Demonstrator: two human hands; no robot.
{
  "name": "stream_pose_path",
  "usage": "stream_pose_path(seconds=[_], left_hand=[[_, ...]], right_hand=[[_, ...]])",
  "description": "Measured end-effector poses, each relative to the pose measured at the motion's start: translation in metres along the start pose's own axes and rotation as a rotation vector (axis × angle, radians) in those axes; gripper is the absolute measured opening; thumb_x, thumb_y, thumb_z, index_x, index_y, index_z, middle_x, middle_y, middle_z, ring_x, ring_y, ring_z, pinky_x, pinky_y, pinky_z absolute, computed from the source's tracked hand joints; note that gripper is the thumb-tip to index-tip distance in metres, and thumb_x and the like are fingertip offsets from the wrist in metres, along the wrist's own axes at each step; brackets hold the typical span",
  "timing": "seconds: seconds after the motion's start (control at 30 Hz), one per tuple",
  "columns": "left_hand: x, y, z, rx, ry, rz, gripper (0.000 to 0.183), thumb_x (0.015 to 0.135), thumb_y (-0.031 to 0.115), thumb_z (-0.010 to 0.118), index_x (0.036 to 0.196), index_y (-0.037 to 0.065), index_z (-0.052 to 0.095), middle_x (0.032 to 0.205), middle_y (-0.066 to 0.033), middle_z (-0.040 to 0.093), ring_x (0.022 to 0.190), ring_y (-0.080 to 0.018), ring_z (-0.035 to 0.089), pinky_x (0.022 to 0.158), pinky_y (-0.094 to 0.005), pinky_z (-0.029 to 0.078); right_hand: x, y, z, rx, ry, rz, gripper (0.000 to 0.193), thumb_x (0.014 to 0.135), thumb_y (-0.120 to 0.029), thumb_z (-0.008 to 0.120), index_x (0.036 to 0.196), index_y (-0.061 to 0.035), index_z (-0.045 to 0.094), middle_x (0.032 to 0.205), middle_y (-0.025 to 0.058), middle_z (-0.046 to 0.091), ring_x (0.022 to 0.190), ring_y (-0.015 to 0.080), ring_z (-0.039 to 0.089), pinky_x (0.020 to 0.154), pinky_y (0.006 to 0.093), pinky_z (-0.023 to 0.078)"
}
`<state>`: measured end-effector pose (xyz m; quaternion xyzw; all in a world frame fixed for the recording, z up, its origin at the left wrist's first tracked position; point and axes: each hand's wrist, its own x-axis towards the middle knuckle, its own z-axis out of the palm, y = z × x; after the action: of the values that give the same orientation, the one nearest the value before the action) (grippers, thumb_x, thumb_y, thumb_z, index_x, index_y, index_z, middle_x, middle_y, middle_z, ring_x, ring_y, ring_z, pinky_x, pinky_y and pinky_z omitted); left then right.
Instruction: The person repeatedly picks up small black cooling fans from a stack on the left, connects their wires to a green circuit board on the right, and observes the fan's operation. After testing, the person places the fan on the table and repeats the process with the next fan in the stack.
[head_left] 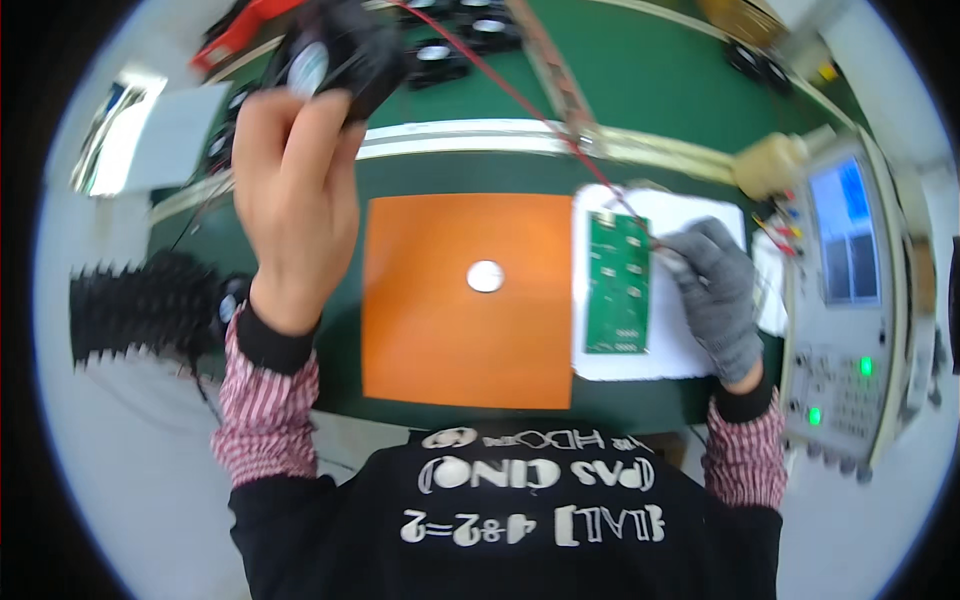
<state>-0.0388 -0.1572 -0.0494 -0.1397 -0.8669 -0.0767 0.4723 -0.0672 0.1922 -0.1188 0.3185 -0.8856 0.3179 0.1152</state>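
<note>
Green table (470, 176) in front of me, pale rail (450, 140) across it; pale floor (120, 430) left, bright light (118, 160) upper left.

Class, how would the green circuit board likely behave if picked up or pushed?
The green circuit board lies flat with straight edges, so it would probably stay stiff when lifted. It looks thin, so likely light. Small pale parts dot its face; rough handling might damage them.
</note>
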Motion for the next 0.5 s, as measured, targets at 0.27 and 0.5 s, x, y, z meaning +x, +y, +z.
stream_pose_path(seconds=[0.27,0.5], left_hand=[[-0.055,0.066,0.011,-0.502,-0.681,0.043,0.046,0.057,0.009,0.084,0.096,0.005,0.06,0.096,-0.0095,0.053,0.092,-0.0313,0.052,0.083,-0.0417,0.04],[-0.049,0.063,0.032,-0.705,-0.821,-0.172,0.097,0.048,0.022,0.092,0.133,0.004,0.048,0.125,-0.0158,0.05,0.121,-0.037,0.043,0.105,-0.0456,0.033]], right_hand=[[-0.01,-0.002,0.013,0.74,-0.078,0.537,0.012,0.094,-0.005,0.06,0.103,0.001,0.065,0.086,0.0066,0.068,0.074,0.01,0.065,0.068,0.0258,0.055],[-0.015,0.009,0.022,0.294,-0.105,0.17,0.009,0.087,-0.007,0.065,0.095,-0.0025,0.066,0.09,0.0095,0.062,0.085,0.024,0.063,0.078,0.0348,0.05]])
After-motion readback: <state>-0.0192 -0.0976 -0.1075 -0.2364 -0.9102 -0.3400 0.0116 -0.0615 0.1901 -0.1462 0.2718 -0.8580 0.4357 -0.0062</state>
